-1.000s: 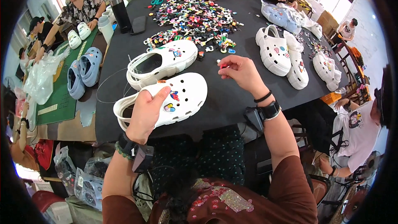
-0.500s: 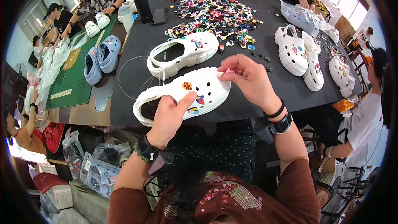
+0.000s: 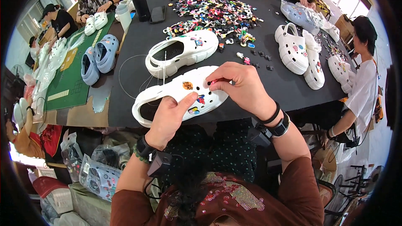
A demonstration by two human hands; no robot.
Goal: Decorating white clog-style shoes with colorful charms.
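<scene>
A white clog (image 3: 178, 87) with holes lies along the table's near edge, toe to the right. My left hand (image 3: 169, 115) grips it at the opening, fingers inside and thumb on top. Colourful charms sit in its upper, among them an orange round one (image 3: 187, 86) and a red-and-blue one (image 3: 201, 99). My right hand (image 3: 238, 86) pinches a small pink-red shoe charm (image 3: 214, 82) over the toe holes; its lower part is hidden by my fingers. Just behind lies the matching white clog (image 3: 184, 50), also with charms.
A large heap of charms (image 3: 217, 12) covers the table's far middle, with several loose ones nearer. More white clogs (image 3: 291, 50) stand to the right, blue clogs (image 3: 90, 65) to the left. A black tumbler (image 3: 139, 3) and a phone (image 3: 158, 14) are behind. Co-workers sit around.
My right hand has moved left and down with the charm, from the toe tip to the holes. My left hand keeps its grip. A co-worker at right has leaned into view.
</scene>
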